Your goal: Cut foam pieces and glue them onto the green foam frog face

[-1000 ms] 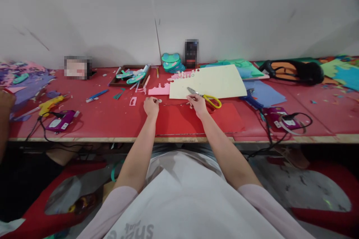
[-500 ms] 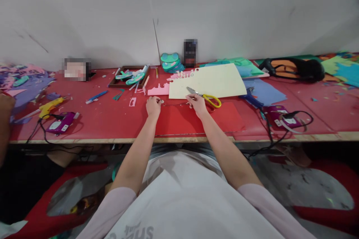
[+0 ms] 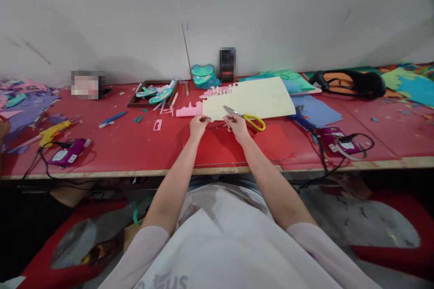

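Note:
My left hand [image 3: 199, 126] is closed in a pinch at the lower left corner of the cream sheet [image 3: 261, 97], with a tiny pale piece at its fingertips that I cannot make out. My right hand [image 3: 236, 126] pinches something small, also too small to name, just below the blades of the yellow-handled scissors [image 3: 254, 121]. The scissors lie on the cream sheet's lower edge. Beneath both hands a red sheet [image 3: 220, 149] lies on the red table. Cut pink foam [image 3: 188, 110] sits left of the cream sheet.
Behind stand frog-shaped pieces [image 3: 203, 76] and a blurred dark object. A tray [image 3: 142, 102], a blue pen [image 3: 113, 118] and a yellow glue gun [image 3: 56, 132] lie left. On the right are a blue glue gun [image 3: 301, 118], a purple power box [image 3: 334, 139] and a black-orange pouch [image 3: 349, 83].
My left hand has moved right, closer to my right hand. My right hand has stayed by the scissors. The view has shifted slightly.

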Demonstrator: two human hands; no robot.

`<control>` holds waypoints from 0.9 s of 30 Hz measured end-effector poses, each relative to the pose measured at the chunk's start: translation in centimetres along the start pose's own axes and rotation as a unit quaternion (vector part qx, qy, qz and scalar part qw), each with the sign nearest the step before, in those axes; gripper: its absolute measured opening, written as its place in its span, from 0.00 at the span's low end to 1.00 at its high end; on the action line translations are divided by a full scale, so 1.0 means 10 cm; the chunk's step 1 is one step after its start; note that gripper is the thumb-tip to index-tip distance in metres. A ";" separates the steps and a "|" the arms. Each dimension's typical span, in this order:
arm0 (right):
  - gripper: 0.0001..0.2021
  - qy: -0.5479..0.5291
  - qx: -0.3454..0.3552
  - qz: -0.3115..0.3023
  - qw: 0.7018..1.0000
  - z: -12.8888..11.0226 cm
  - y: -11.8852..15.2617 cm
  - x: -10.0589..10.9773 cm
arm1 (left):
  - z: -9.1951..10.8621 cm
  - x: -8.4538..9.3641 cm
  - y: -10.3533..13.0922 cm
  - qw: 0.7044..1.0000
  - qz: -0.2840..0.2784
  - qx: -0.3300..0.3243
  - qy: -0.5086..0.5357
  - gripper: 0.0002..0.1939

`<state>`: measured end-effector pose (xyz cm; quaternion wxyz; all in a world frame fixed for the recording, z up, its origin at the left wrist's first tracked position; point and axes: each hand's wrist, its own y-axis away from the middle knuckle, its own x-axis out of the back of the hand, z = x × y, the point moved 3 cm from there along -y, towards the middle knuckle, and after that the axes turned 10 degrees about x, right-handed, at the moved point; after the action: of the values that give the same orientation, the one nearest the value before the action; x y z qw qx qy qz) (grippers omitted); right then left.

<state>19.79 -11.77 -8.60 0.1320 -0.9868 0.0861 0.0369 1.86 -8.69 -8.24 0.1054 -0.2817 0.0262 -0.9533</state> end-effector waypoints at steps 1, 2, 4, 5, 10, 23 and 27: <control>0.16 0.003 -0.001 0.001 1.000 0.00 0.00 0.00 | 0.01 -0.05 0.01 1.000 -0.004 0.001 -0.002 0.01; 0.17 0.004 -0.002 0.001 1.000 0.01 0.00 0.01 | 0.01 -0.09 0.03 1.000 -0.008 0.002 -0.005 0.01; 0.17 0.002 -0.004 0.002 1.000 0.01 0.00 0.01 | 0.01 -0.12 0.07 1.000 -0.010 0.001 -0.007 0.02; 0.17 -0.003 -0.004 0.003 1.000 0.01 0.01 0.01 | 0.02 -0.11 0.09 1.000 -0.009 -0.001 -0.004 0.02; 0.16 -0.032 -0.004 0.010 0.999 0.01 0.01 0.00 | 0.08 0.04 0.14 0.999 0.016 -0.029 0.034 0.09; 0.16 0.043 0.027 -0.057 0.997 -0.02 0.03 -0.05 | 0.16 -0.06 0.16 0.984 -0.093 -0.091 0.122 0.06; 0.15 0.070 0.029 -0.079 0.994 -0.05 0.06 -0.06 | 0.13 -0.07 0.15 0.986 -0.098 -0.073 0.115 0.05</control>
<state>19.11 -12.38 -8.19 0.1565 -0.9865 0.0180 -0.0454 3.45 -10.00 -7.71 -0.0130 -0.1785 0.0798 -0.9806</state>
